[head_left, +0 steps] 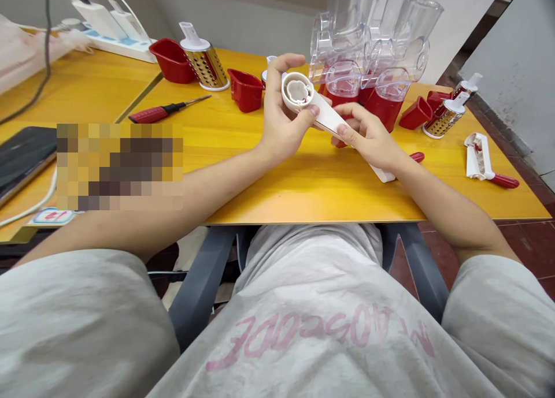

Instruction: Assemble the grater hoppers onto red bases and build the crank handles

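Observation:
A white crank handle [328,116] with a round, hollow socket at one end is held above the table between both hands. My left hand [277,123] grips it around the socket end, thumb near the rim and index finger stretched behind. My right hand [370,137] pinches the narrower arm between thumb and fingers. The socket's opening faces me, with a lobed ring inside. Under my right wrist lies another white part [382,173] with a red grip [417,156], partly hidden. A white crank with a red grip [479,158] rests at the right.
Clear plastic grater housings [342,51] on red bases [384,106] stand at the back. Drum graters [204,63], red cups [246,90] and a red-black screwdriver [169,109] lie at the left. More drums [446,116] sit right. A phone [26,155] and power strip [117,40] are far left.

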A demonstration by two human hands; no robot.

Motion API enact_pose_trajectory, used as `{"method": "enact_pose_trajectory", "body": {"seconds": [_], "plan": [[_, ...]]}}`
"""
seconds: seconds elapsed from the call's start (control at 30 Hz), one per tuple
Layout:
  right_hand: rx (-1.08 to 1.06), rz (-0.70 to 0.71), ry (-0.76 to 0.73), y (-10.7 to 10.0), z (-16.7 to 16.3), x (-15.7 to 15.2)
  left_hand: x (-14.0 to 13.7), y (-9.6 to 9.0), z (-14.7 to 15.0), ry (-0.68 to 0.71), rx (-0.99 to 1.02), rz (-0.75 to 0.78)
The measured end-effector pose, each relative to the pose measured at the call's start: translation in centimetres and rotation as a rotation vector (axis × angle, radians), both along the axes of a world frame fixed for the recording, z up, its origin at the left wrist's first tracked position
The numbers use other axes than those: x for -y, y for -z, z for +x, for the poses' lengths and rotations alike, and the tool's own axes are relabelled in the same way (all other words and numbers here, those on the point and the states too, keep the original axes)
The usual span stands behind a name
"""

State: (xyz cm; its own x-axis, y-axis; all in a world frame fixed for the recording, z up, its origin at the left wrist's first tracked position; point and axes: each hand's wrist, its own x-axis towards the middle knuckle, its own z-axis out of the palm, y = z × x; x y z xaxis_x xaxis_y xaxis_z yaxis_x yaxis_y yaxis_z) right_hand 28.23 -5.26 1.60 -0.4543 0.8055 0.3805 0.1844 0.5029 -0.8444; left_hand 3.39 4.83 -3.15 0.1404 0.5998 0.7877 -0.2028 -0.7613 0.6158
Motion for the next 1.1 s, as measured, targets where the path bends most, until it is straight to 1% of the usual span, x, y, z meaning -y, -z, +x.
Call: {"method": "enact_pose_trajectory", "body": {"seconds": [0.1,0.2,0.27,0.37,0.47,0.57,0.63,0.7,0.77,0.9,1.0,1.1], "plan": [[-0.011,-0.142,-0.090,-0.5,-0.1,0.4,0.6,-0.2,0.7,0.081,0.101,-0.157],[-0.044,-0.227,-0.108,-0.7,-0.4,0.6,2.0,-0.3,1.5,0.161,0.151,-0.285],[-0.076,-0.264,-0.114,-0.7,-0.7,0.9,3.4,-0.8,1.8,0.197,0.171,-0.339],[-0.120,-0.290,-0.126,-0.8,-1.3,1.5,5.9,-1.9,2.0,0.224,0.184,-0.382],[-0.111,-0.291,-0.132,-0.8,-1.8,2.1,7.9,-3.1,1.8,0.252,0.132,-0.433],[-0.084,-0.282,-0.124,-0.9,-2.2,2.6,9.2,-3.8,1.5,0.286,0.086,-0.518],[-0.087,-0.269,-0.106,-1.0,-2.4,2.9,9.6,-4.0,1.4,0.313,0.079,-0.560],[-0.092,-0.239,-0.089,-1.0,-2.5,3.1,9.6,-3.8,1.4,0.329,0.072,-0.554],[-0.084,-0.201,-0.079,-1.0,-2.6,3.2,9.1,-3.5,1.5,0.323,0.045,-0.503],[-0.068,-0.167,-0.063,-0.9,-2.8,3.3,7.5,-2.7,1.8,0.261,-0.013,-0.395],[-0.060,-0.179,-0.057,-0.8,-2.9,3.4,6.8,-2.3,1.9,0.221,-0.004,-0.387],[-0.052,-0.180,-0.056,-0.8,-2.8,3.6,6.4,-1.9,1.9,0.219,0.016,-0.397]]}}
